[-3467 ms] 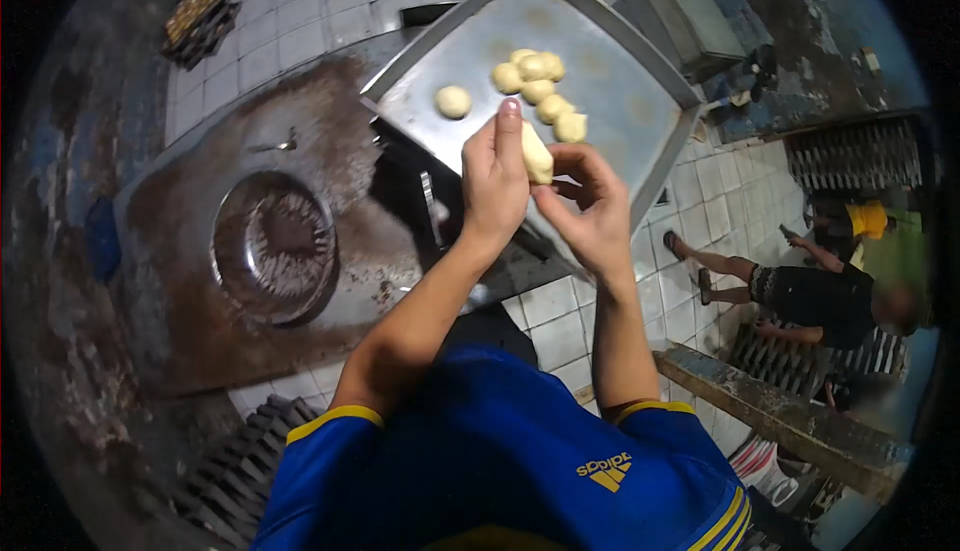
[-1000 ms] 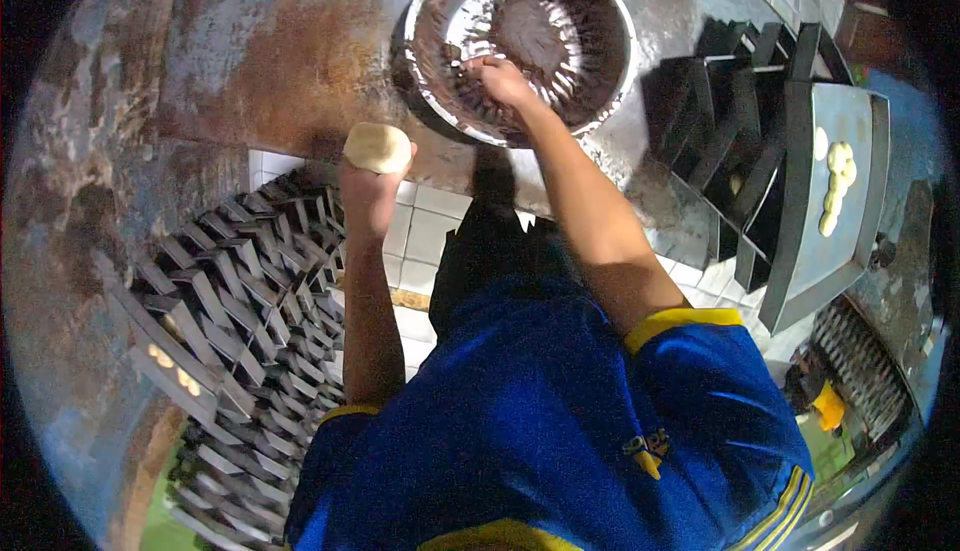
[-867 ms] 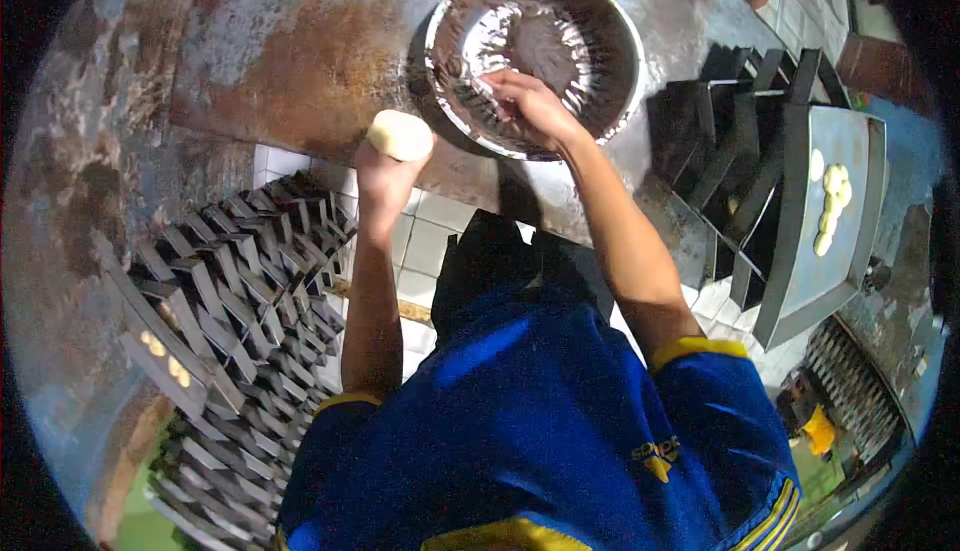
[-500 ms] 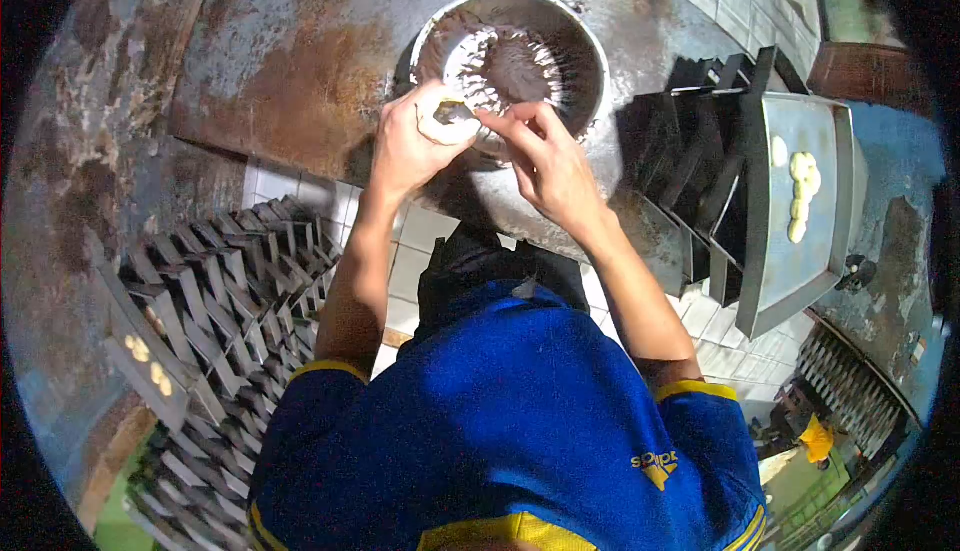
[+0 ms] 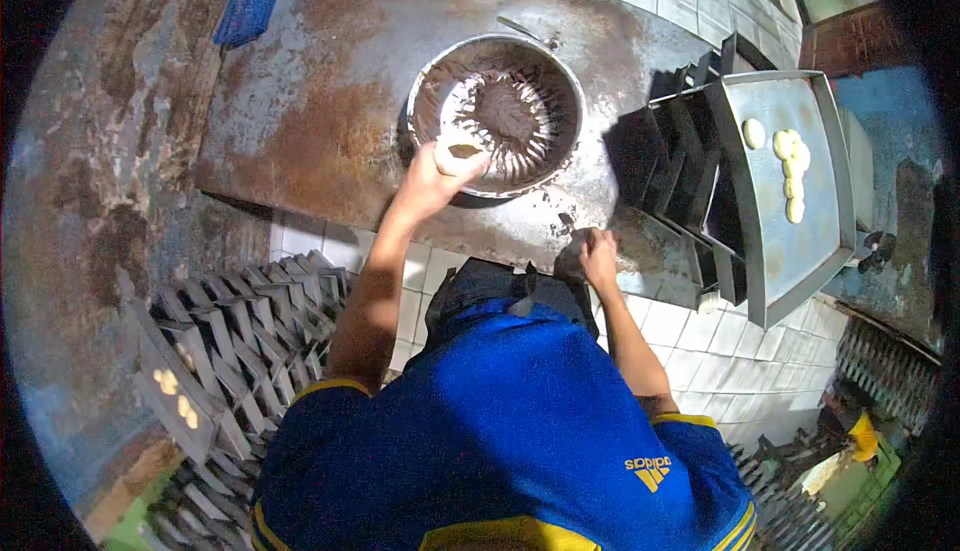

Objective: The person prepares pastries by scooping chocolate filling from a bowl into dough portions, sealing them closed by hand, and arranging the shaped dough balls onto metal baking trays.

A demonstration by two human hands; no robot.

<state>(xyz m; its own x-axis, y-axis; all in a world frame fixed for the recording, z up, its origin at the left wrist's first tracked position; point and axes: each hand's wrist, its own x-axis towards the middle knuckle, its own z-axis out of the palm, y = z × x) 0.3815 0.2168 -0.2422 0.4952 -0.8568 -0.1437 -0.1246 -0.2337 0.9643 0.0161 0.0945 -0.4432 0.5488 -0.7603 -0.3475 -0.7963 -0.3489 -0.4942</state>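
Observation:
My left hand point(image 5: 425, 186) is closed around a piece of pale dough point(image 5: 455, 163) with a hollow opening, dark inside. It is at the near left rim of a large round metal bowl point(image 5: 577, 136). Inside the bowl lies a dark brown, paste-like filling point(image 5: 508, 109), spread up the walls. My right hand point(image 5: 600, 254) is at the table's near edge, right of the bowl, with its fingers curled together. Whatever they hold, if anything, is hidden. Dark smears point(image 5: 566, 221) lie on the table beside those fingers.
The worn metal table point(image 5: 330, 101) carries a thin flat tool point(image 5: 518, 27) beyond the bowl. On the right, a tray point(image 5: 775, 261) with several pale dough pieces tops stacked trays. More stacked trays point(image 5: 230, 321) stand at lower left. A blue basket point(image 5: 250, 6) is at the far left corner.
My right hand has left the dough and moved down and right to the table's near edge. My left hand still holds the dough by the bowl. The camera view has shifted.

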